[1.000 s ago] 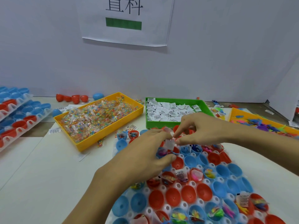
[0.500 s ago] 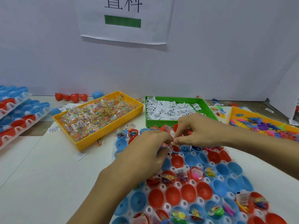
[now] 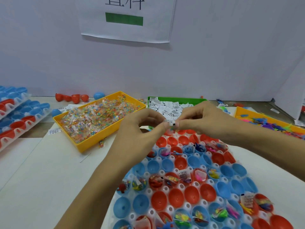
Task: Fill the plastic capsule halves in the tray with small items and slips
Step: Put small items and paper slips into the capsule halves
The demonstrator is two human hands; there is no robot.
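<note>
A clear tray (image 3: 209,180) of red and blue capsule halves lies in front of me; some halves hold small toys and white slips, others are bare. Above the tray's far rows, my left hand (image 3: 140,128) and my right hand (image 3: 198,118) meet fingertip to fingertip. Between them they pinch a small white paper slip (image 3: 170,121) with black print. A bit of something colourful shows just below the slip; I cannot tell what it is.
A yellow bin (image 3: 99,136) of clear candy packets stands at the left, a green bin (image 3: 176,100) of white slips behind my hands, an orange bin (image 3: 247,113) of toy figures at the right. Stacked capsule trays (image 3: 18,119) sit far left. Loose red halves (image 3: 71,97) lie by the wall.
Both hands have risen a little from the tray's far rows and drawn together, still working the slip between their fingertips.
</note>
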